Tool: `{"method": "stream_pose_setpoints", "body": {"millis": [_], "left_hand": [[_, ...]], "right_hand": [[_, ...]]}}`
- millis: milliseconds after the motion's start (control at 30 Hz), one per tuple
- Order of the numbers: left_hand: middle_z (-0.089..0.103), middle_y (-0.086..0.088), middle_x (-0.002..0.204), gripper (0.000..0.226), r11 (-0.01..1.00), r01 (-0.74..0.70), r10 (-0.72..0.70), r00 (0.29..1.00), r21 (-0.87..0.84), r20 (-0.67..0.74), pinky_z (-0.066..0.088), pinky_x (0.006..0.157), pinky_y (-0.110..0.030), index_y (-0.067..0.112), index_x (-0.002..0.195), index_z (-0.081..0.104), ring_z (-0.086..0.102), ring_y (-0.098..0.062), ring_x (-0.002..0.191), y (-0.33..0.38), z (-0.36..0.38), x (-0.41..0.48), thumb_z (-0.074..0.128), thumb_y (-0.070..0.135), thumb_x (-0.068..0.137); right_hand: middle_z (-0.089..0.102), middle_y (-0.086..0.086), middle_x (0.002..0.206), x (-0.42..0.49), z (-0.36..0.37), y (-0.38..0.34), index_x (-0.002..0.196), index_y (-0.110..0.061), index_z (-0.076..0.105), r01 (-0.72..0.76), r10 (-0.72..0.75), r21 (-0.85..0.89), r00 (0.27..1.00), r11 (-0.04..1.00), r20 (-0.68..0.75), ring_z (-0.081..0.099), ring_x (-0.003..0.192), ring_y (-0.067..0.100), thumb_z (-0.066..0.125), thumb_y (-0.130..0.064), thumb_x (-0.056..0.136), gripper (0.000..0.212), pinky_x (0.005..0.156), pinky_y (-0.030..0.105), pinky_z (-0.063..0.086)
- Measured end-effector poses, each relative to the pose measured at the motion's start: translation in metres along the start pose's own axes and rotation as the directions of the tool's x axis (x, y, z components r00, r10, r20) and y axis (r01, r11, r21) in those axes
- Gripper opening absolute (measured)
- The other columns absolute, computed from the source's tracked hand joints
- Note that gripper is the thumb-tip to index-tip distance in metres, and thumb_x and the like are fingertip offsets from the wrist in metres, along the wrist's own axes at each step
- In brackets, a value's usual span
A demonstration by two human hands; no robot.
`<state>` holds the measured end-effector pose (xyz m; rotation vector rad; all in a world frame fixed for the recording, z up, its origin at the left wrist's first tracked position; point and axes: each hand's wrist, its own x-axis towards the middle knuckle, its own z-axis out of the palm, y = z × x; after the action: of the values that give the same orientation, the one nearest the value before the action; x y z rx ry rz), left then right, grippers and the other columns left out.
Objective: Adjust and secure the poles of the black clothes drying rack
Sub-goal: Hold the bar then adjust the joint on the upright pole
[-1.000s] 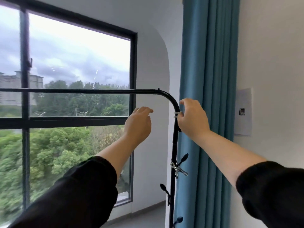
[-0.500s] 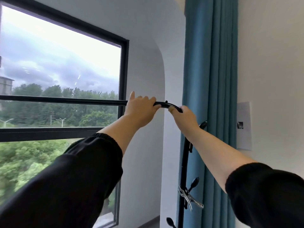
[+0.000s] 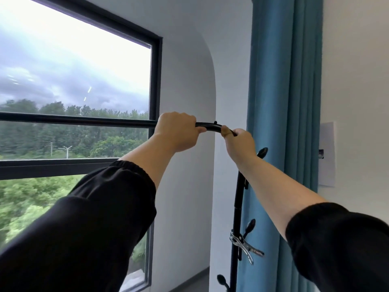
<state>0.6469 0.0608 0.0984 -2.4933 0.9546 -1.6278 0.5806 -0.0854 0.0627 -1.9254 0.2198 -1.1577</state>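
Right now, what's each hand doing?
Left hand: closed around the rack's top pole.
Right hand: closed on the curved corner.

Down at the bottom of the view, a sliver of grey floor (image 3: pixel 189 279) showed between the white wall and the blue curtain (image 3: pixel 284 144). The black upright pole (image 3: pixel 235 228) of the rack ran down toward it, but its foot was cut off by the frame's edge, so where it stood could not be told. The floor strip itself lay bare.
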Motion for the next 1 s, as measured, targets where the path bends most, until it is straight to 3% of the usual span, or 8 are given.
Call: {"method": "stream_pose_setpoints", "body": {"millis": [167,400,633,1000], "left_hand": [[0.042,0.002,0.058,0.045,1.0,-0.002,0.001,1.0,0.024,0.013,0.04,0.058,-0.031,0.015,0.079,0.047,0.051,-0.021,0.059,0.006,0.014,0.013,0.026,0.053,0.095],[0.045,0.001,0.058,0.05,0.997,0.006,-0.011,0.997,0.071,0.073,0.041,0.057,-0.03,0.014,0.08,0.053,0.051,-0.021,0.058,0.019,0.033,0.032,0.026,0.053,0.095],[0.044,0.001,0.057,0.05,0.989,0.007,-0.025,0.992,0.146,0.127,0.032,0.049,-0.026,0.014,0.078,0.052,0.045,-0.017,0.054,0.027,0.057,0.052,0.025,0.052,0.095],[0.047,0.002,0.055,0.048,0.962,0.07,-0.12,0.976,0.264,0.18,0.033,0.046,-0.022,0.015,0.072,0.051,0.044,-0.013,0.046,0.032,0.118,0.087,0.028,0.05,0.096]], "right_hand": [[0.038,-0.003,0.055,0.017,0.0,0.014,0.063,-0.019,0.042,0.033,-0.033,-0.001,0.999,0.999,0.0,0.034,0.05,0.015,0.047,-0.042,0.094,0.039,0.055,0.028,0.027],[0.04,-0.002,0.057,0.043,0.001,0.036,0.076,-0.012,0.051,0.051,-0.054,0.062,0.998,0.997,0.043,0.035,0.051,0.014,0.048,-0.04,0.094,0.033,0.05,0.026,0.029],[0.041,-0.002,0.059,0.076,0.014,0.064,0.071,-0.018,0.05,0.094,-0.107,0.146,0.991,0.985,0.081,0.035,0.051,0.013,0.047,-0.034,0.096,0.03,0.048,0.025,0.029],[0.037,-0.001,0.058,0.146,0.066,0.113,0.067,-0.018,0.047,0.08,-0.124,0.259,0.979,0.963,0.161,0.032,0.05,0.014,0.046,-0.029,0.097,0.032,0.048,0.024,0.029]]}}
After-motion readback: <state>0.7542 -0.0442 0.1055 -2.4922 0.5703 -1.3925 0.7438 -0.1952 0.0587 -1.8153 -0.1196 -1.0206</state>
